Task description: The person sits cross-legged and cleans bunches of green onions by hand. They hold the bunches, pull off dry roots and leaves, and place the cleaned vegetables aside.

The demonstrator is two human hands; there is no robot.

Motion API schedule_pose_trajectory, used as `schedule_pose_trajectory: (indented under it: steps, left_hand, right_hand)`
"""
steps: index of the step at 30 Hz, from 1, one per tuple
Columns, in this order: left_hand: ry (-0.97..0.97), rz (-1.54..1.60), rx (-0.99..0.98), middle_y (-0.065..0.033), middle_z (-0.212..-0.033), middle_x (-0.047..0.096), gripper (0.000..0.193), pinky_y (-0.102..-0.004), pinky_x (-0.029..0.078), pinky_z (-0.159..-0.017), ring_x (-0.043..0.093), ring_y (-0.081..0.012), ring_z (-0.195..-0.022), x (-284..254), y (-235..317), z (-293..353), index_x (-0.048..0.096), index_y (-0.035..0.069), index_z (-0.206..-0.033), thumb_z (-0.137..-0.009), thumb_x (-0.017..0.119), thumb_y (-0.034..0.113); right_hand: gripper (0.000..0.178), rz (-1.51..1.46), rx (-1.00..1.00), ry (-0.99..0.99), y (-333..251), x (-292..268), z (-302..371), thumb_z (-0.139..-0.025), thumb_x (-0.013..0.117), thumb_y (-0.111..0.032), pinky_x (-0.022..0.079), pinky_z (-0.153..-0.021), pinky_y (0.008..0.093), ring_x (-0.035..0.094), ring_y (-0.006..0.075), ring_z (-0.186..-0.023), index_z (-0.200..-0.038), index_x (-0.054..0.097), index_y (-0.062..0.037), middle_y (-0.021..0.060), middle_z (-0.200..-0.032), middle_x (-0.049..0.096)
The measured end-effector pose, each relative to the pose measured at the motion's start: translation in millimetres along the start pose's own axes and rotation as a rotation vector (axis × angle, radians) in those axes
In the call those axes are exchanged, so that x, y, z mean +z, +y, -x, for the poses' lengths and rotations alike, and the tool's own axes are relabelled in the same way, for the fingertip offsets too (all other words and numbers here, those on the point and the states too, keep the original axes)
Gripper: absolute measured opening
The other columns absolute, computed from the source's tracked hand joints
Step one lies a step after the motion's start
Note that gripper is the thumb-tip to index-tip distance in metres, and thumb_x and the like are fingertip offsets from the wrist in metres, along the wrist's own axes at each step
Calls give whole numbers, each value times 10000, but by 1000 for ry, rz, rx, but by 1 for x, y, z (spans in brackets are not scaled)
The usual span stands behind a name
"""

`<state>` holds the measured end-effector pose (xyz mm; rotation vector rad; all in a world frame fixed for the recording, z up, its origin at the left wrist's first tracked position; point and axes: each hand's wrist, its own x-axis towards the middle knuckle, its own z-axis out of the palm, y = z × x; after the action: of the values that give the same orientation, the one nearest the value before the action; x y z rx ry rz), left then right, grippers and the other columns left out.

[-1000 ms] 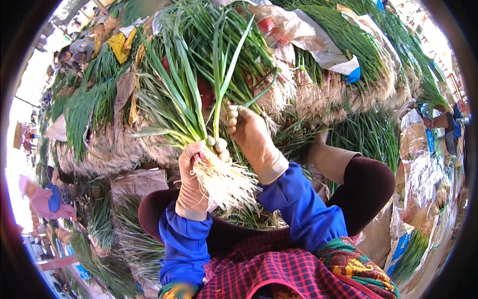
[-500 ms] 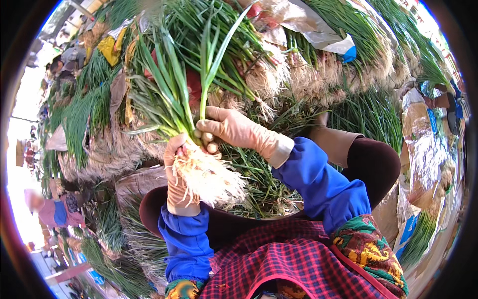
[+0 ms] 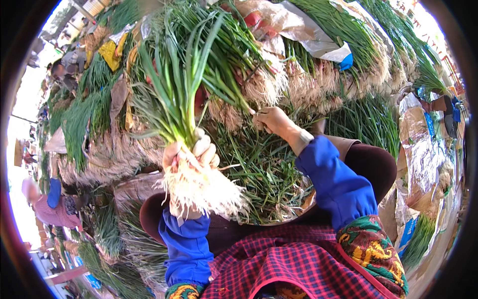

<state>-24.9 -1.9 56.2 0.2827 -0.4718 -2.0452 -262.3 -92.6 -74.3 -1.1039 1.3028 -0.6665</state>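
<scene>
Wrapped around the pale stems of a bunch of green onions (image 3: 185, 112), my gloved left hand (image 3: 201, 149) holds it upright, with the leaves fanning up and away. A thick mass of whitish roots (image 3: 204, 192) hangs below that fist. My gloved right hand (image 3: 275, 123) is farther right, its fingers closed on the root end of a single green onion (image 3: 238, 97). That onion's leaves run back into a large pile of green onions (image 3: 226, 50) beyond my hands.
Loose green leaves (image 3: 269, 169) cover the ground between my knees. Rows of rooted bundles (image 3: 366, 60) with plastic sheeting (image 3: 313, 42) lie at the far right. More bundles (image 3: 82, 124) stand left, near a person in pink (image 3: 57, 212). Crumpled silvery sheeting (image 3: 420, 134) is at right.
My right hand has left the held bunch and moved right to the root end of another onion. The onion it was holding now stands with the bunch in my left hand.
</scene>
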Motion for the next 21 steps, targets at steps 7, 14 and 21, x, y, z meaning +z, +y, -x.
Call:
schedule_pose_trajectory:
  steps: [7,14,21]
  left_hand:
    - [430,-187,52,-213,-1043,600,351,-453,492,-849,577,-337,-1017,13,-15,4,561,5,-996,-792,563,291]
    - [456,-153,37,-160,-968,614,329,-388,541,-702,608,-255,-815,7,-12,5,573,9,-980,-799,567,284]
    - [394,-102,91,-65,-882,527,336,-323,427,-681,457,-162,-655,9,-13,7,545,30,-978,-787,554,306]
  right_hand:
    - [56,71,-577,169,-54,38,98,-838,605,-51,418,-570,222,456,62,-636,-833,579,-1,28,-657,537]
    - [170,292,-710,-247,-67,44,110,-819,594,-156,501,-637,345,638,237,-713,-963,627,-72,147,-783,632]
    - [421,419,-741,293,-78,82,52,-814,590,-109,489,-646,359,603,290,-692,-1215,464,-98,114,-822,622]
